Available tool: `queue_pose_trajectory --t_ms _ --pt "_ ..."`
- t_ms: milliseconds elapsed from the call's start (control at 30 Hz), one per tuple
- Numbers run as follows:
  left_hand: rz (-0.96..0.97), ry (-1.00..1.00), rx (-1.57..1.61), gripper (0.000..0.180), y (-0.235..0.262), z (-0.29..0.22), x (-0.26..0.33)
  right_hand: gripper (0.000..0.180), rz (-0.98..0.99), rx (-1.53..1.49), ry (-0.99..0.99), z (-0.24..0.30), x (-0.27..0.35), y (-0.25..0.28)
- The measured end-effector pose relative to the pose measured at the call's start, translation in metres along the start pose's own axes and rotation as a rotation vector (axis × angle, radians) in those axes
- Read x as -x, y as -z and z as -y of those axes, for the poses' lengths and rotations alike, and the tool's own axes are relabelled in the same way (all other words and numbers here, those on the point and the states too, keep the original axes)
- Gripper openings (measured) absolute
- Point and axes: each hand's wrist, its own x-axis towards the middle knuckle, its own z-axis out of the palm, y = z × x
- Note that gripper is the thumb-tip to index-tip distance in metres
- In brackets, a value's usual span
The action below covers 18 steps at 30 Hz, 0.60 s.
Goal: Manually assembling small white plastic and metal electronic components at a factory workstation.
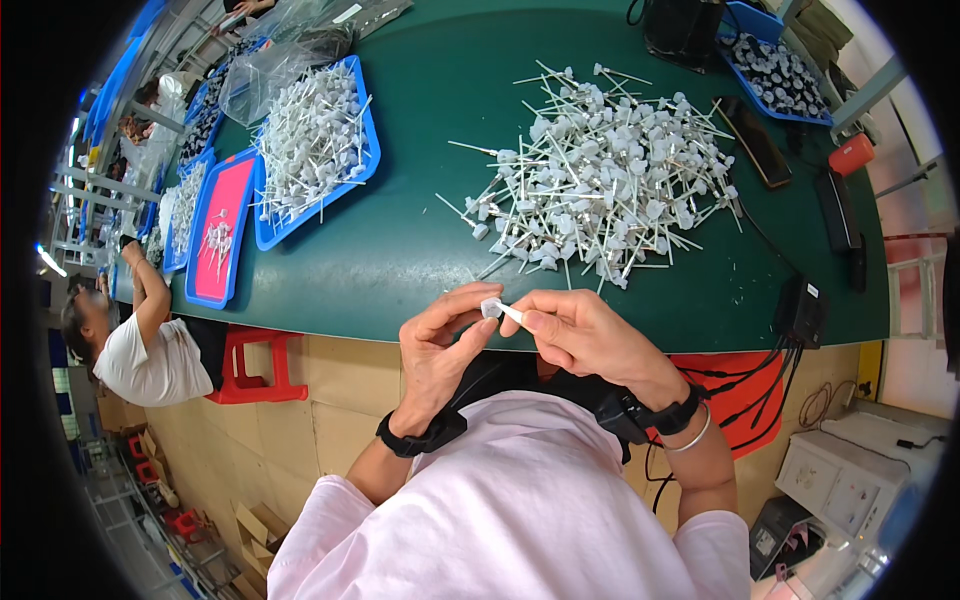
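Observation:
Just over the near edge of the green table, both hands meet. Between the thumb and fingers of my left hand (440, 335) is pinched a small translucent white cap-like piece (491, 307). My right hand (590, 332) grips a short white stick (511, 313), its tip against the piece. Whether stick and piece are joined I cannot tell. Beyond my hands lies a large loose pile of white-stemmed pieces with translucent heads (610, 180). To the left, a blue tray (368, 150) is heaped with similar stemmed pieces.
A pink-lined blue tray (205, 280) holds several stemmed pieces. Right of the pile lie a phone (755, 143) and a black box with cables (802, 310). A tray of dark parts (775, 75) sits at the far right. A person (150, 350) works at the left.

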Motion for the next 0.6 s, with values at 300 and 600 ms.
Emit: queue_pose_trajectory --t_ms 300,600 --pt "0.031 -0.095 -0.128 0.029 0.002 0.003 0.001 0.03 -0.058 0.126 0.052 -0.005 -0.001 -0.004" --pt "0.033 0.06 0.006 0.028 0.005 0.001 0.001 0.024 -0.202 0.666 0.173 0.018 0.002 -0.009"
